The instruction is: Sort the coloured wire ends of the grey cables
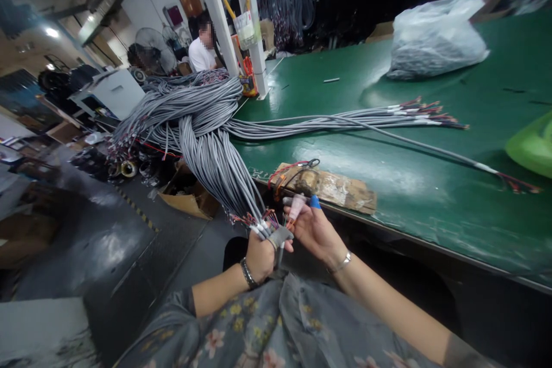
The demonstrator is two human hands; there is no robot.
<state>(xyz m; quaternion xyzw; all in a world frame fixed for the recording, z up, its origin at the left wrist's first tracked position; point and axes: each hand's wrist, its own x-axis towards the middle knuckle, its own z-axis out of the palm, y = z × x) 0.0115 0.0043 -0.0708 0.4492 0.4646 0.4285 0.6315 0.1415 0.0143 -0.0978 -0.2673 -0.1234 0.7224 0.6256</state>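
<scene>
My left hand (261,254), its thumb wrapped in grey tape, is closed around the ends of several grey cables (259,226) just in front of my body. Thin coloured wires (271,218) fan out from the stripped cable ends above it. Close beside it, my right hand (317,231) has covered fingertips, one of them blue, and its curled fingers are on the orange wires (290,222). The cables run up to a large grey cable bundle (215,152) draped over the table edge. Part of the right fingers' grip is hidden.
A worn wooden block (345,188) with red and black leads lies at the green table's (414,184) front edge. More grey cables (310,124) stretch across the table. A plastic bag (435,37) stands behind, a green bag (535,144) at right. Another person (200,52) sits beyond a white post (252,23).
</scene>
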